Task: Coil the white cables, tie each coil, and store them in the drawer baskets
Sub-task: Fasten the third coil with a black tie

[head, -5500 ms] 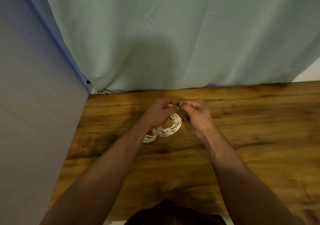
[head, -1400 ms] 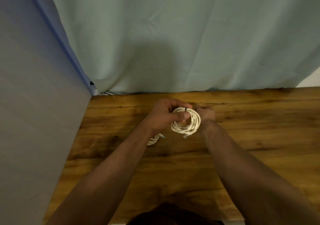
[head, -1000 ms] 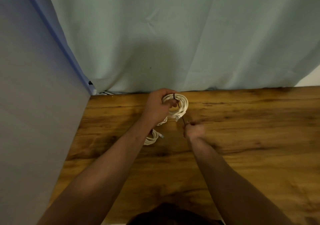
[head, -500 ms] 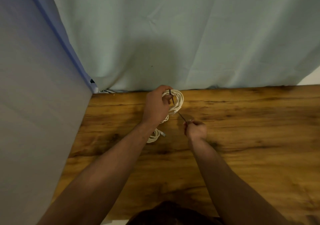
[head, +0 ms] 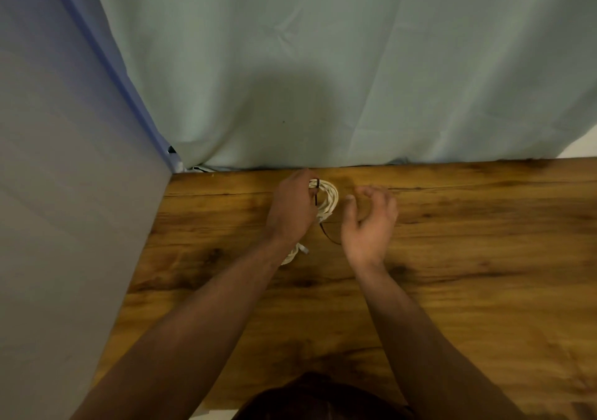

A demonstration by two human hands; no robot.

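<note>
Left hand grips coil, hiding half — second cable mostly hidden beneath.

Left hand hides half the upper coil and most of the lower coil.

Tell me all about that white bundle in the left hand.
The white cable coil is plastic-looking cord wound into a round ring of several loops. The left hand grips its left side, near the wooden table's far edge. A thin dark tie circles the loops, its loose tail trailing toward the person. The right hand is beside it, apart.
</note>
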